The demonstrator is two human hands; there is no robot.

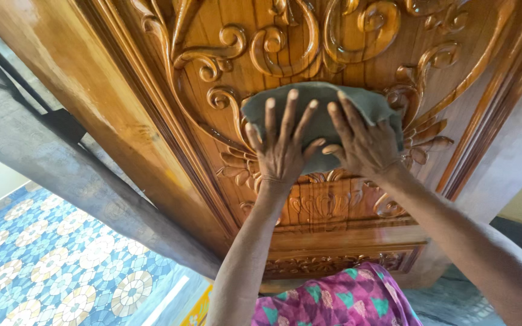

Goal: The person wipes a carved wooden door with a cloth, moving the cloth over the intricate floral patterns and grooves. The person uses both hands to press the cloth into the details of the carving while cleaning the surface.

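Two bare hands press a soft grey-green cleaning cloth (318, 115) flat against a carved, glossy golden-brown wooden door (273, 42). The left hand (282, 151) lies with fingers spread wide over the cloth's lower left part; the right hand (364, 142) covers its right half, fingers also splayed and pointing up and to the left. Neither hand clenches the cloth: both pin it open-palmed to the wood. The cloth sits directly beneath both palms, its long axis running left to right across the raised scrollwork, and its upper edge reaches just past the fingertips. Both hands are equally near it, thumbs almost touching. Below the arms shows a pink and green patterned garment (339, 302), and to the left a blue floral tiled floor (43, 265).
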